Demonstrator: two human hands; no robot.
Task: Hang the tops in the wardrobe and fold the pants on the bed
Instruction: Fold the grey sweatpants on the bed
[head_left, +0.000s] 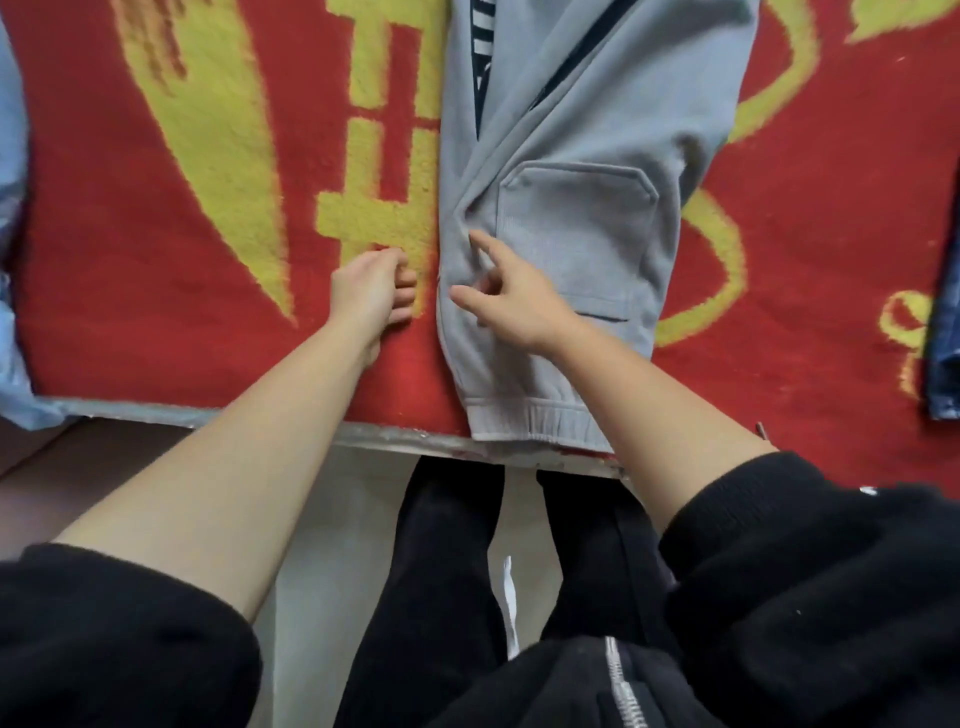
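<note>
Grey sweatpants lie lengthwise on the red and yellow blanket that covers the bed, waistband at the near edge, a patch pocket facing up. My right hand is over the pants' left side, fingers spread and straight, index tip on the fabric by a crease. My left hand rests on the blanket just left of the pants' edge, its fingers curled under. It holds nothing that I can see.
A light blue garment lies at the bed's left edge and a dark denim piece at the right edge. The bed's pale rim runs in front of my black-trousered legs.
</note>
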